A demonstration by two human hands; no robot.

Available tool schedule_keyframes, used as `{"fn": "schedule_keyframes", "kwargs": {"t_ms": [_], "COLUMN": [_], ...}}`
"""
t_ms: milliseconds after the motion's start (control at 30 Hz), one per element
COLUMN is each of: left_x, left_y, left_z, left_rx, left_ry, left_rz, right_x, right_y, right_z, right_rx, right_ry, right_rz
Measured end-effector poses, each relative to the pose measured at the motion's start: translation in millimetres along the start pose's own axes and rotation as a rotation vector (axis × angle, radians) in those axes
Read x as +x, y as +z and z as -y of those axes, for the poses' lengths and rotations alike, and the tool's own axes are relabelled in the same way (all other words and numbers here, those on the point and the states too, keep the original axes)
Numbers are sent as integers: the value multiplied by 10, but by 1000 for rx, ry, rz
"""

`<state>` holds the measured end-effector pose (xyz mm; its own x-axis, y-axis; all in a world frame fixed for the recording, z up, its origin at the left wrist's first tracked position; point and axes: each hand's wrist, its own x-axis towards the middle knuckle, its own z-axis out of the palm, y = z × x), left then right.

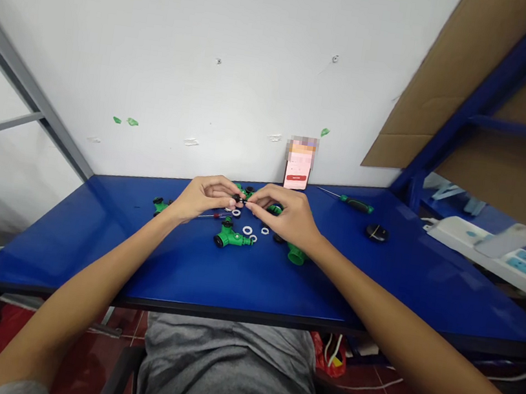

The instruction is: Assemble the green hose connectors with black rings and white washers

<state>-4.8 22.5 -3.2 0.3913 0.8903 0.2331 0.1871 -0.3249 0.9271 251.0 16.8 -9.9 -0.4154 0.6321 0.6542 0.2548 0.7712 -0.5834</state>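
Note:
My left hand (201,197) and my right hand (284,215) meet above the blue table (145,265), fingertips pinched together on a small black part (240,199) between them. Just below the hands lies a green plastic fitting (232,237) with black ends. Several small white rings (247,230) lie around it. Another green fitting (296,254) pokes out under my right wrist, and one more green piece (161,205) lies left of my left hand. More green parts sit behind the fingers, partly hidden.
A phone (299,165) leans against the white wall. A green-handled screwdriver (353,202) and a black round object (377,232) lie to the right. A white power strip (494,252) sits at far right under a blue shelf frame with cardboard.

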Motion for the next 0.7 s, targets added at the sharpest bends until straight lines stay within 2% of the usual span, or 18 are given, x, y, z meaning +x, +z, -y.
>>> {"fn": "schedule_keyframes", "kwargs": {"t_ms": [100, 233, 333, 433, 700], "left_x": [0, 21, 45, 63, 91], "left_y": [-8, 8, 41, 61, 77], "left_z": [0, 54, 124, 189, 283], "left_rx": [-33, -100, -153, -180, -208], "left_ry": [-3, -7, -35, -88, -185], "left_rz": [7, 18, -6, -45, -71], "right_x": [2, 14, 19, 20, 20], "right_y": [-11, 2, 29, 35, 10], "right_z": [-77, -243, -355, -428, -521], "right_rx": [-34, -222, -318, -368, -401], "right_ry": [-9, -21, 45, 100, 98], "right_rz": [29, 232, 349, 410, 519]}}
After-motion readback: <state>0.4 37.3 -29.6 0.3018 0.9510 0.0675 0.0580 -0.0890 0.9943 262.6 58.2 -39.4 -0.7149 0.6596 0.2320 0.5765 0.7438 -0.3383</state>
